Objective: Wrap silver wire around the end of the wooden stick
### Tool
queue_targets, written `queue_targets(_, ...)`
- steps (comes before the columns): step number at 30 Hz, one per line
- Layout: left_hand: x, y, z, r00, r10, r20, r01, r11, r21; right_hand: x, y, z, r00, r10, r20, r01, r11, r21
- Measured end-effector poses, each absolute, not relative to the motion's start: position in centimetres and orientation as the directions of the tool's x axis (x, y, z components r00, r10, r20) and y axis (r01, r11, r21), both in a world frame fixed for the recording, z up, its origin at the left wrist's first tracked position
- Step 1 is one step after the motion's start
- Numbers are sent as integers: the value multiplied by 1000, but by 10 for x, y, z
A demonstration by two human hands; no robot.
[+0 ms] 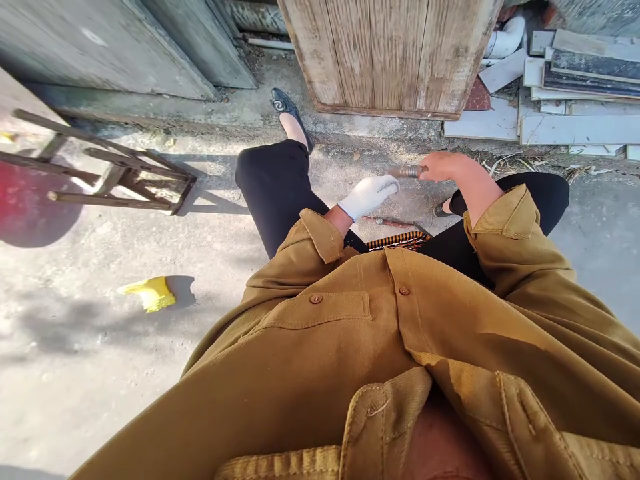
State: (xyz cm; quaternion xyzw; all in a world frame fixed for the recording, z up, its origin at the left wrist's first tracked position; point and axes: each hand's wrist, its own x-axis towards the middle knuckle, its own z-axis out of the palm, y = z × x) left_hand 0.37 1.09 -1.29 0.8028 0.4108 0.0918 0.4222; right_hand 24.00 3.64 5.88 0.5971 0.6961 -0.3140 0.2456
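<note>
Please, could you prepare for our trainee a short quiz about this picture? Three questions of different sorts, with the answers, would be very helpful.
1. Multiple choice: On which hand is the white glove? A) left B) right C) both
2. True or false: The yellow object lies on the wooden panel.
3. Fill in: The bare hand that holds the rod-like object is the person's ____ one.

Key:
1. A, the left hand.
2. False: it lies on the ground, on the person's left side.
3. right
</note>
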Motion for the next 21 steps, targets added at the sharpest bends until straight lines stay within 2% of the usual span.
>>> queue_targets(2, 2, 13, -14, 626, 758, -185, 586, -301, 752, 233, 31, 59, -237, 486, -841, 969, 174, -172)
queue_targets(4, 0, 16, -15, 610, 773, -177, 565, -267, 781, 227, 27, 60, -344, 350, -871, 936, 205, -287)
queue_targets(6, 0, 19, -17, 578, 795, -181, 535, -203, 820, 226, 24, 62, -470, 282, -836, 881, 200, -428)
queue_targets(8, 0, 21, -19, 551, 810, -202, 502, -128, 855, 231, 25, 66, -592, 267, -760, 804, 143, -576)
queue_targets(10, 0, 23, -19, 513, 825, -237, 470, -39, 882, 242, 26, 71, -672, 339, -659, 714, 58, -698)
queue_targets(12, 0, 23, -17, 489, 826, -281, 426, 55, 903, 254, 28, 77, -676, 507, -535, 603, -37, -797)
queue_targets(15, 2, 17, -10, 525, 785, -328, 383, 126, 915, 263, 27, 87, -537, 765, -355, 371, -163, -914)
queue_targets(17, 5, 12, -6, 588, 733, -343, 417, 89, 905, 261, 26, 91, -386, 867, -317, 261, -227, -938)
queue_targets(19, 8, 6, -4, 645, 686, -337, 469, -7, 883, 255, 27, 90, -217, 904, -368, 308, -294, -905)
queue_targets(21, 10, 2, -4, 700, 647, -304, 488, -121, 864, 249, 31, 80, -62, 904, -423, 504, -338, -795)
